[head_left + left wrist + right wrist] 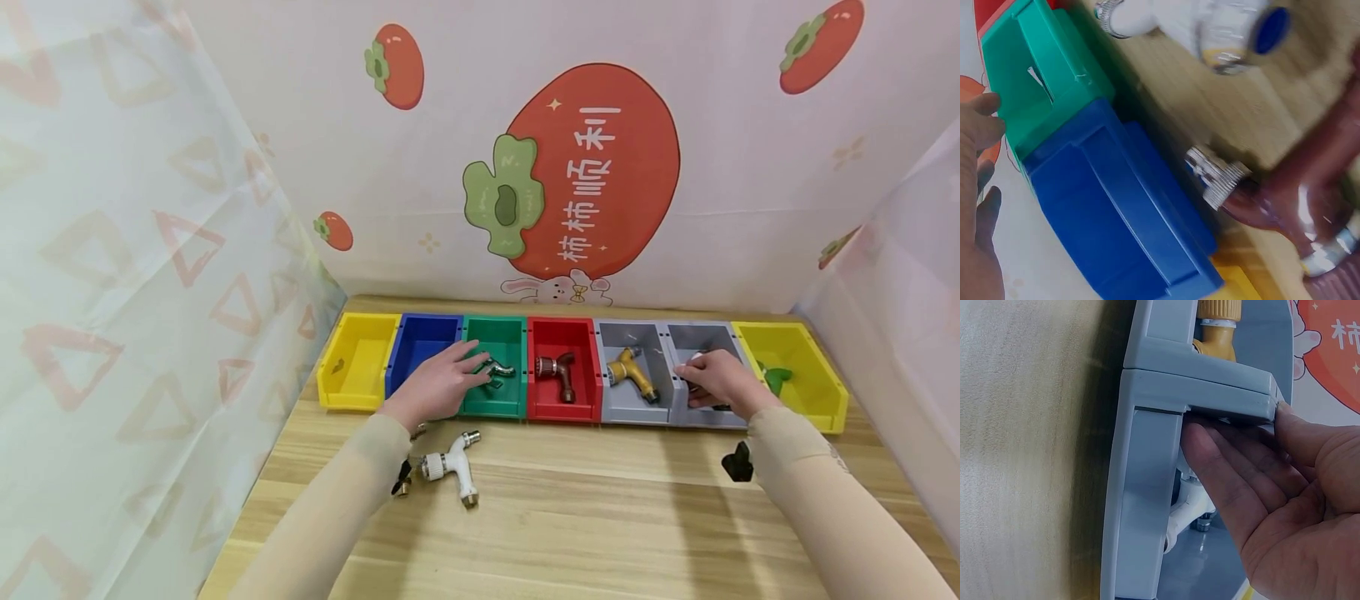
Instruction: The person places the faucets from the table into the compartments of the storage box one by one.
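Note:
My left hand (437, 379) reaches over the blue bin (427, 327), its fingers loosely spread at the green bin (491, 408). A chrome faucet (497, 367) lies in the green bin, near those fingertips. My right hand (720, 379) is in the right grey bin (705, 417), fingers nearly straight and directed at the dividing wall, thumb at its rim. Below the fingers lies a white faucet (1191, 509), partly hidden by the hand. On the table are another white faucet (453, 468) and a brown faucet (1291, 200), mostly behind my left sleeve in the head view.
The bins stand in one row along the back of the wooden table (570, 508). A brown faucet (557, 375) lies in the red bin (562, 412), a yellow one (632, 372) in the left grey bin, a green one (776, 379) in the right yellow bin. Printed sheets surround the table.

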`<state>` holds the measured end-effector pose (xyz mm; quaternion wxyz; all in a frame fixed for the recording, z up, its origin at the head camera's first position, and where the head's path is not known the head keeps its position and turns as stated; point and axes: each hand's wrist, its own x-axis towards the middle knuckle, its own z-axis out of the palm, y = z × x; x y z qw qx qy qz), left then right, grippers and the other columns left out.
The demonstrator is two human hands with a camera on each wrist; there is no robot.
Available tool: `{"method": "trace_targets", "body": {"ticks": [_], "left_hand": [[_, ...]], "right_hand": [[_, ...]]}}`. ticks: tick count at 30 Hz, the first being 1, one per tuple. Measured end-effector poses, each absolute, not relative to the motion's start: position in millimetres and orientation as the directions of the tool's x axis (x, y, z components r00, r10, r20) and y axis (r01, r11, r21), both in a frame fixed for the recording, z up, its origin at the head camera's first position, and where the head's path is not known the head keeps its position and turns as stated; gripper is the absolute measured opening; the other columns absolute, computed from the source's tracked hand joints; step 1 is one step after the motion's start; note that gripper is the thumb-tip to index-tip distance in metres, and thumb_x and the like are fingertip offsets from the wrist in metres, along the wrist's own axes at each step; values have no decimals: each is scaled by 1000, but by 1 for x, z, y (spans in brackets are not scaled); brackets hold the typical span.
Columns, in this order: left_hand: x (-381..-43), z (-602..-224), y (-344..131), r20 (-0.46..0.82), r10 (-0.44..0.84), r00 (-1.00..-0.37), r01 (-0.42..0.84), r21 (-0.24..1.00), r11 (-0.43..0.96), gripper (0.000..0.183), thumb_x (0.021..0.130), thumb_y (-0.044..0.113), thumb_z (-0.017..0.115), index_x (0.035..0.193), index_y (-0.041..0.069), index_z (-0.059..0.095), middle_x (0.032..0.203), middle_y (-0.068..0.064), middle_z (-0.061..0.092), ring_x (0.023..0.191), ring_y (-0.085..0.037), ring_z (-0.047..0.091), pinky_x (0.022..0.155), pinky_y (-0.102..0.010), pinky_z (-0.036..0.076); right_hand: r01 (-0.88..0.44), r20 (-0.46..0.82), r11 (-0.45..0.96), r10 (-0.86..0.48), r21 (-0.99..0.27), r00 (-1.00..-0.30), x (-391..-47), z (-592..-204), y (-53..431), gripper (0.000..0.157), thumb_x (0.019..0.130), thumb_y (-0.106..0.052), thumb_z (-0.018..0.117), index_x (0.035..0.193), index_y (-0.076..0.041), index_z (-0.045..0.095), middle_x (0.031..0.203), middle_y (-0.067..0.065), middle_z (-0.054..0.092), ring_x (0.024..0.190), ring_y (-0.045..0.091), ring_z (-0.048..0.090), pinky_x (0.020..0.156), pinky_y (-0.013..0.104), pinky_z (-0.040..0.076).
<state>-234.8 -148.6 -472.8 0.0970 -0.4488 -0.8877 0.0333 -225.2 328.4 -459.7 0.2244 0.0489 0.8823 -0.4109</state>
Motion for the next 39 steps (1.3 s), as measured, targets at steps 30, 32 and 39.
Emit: {"method": "trace_targets", "body": {"ticks": [30,32,39], "left_hand": [[-117,-504,-167,-7,616,-788,608,145,780,88,88,66,68,159,24,40,164,-12,35,151,-46,26,119,-64,28],[-110,-508,-165,-40,604,-796,594,145,792,91,87,70,66,160,25,37,166,-11,32,152,-47,24,119,-65,26],[-97,-521,-160,-78,605,-793,599,90,796,94,84,76,64,159,26,39,167,-9,31,150,-46,28,119,-65,27]], "right_hand": [[278,-441,655,-95,-703,-893,-226,-461,329,36,108,-26,54,110,9,64,87,12,62,78,25,70,76,40,63],[277,-441,656,-95,-702,-893,-225,-460,329,36,108,-26,54,110,10,63,87,12,62,79,25,70,77,40,63],[274,-438,658,-95,-702,-894,-225,-461,329,36,108,-26,54,108,9,64,88,12,63,79,24,70,77,40,63]]}}
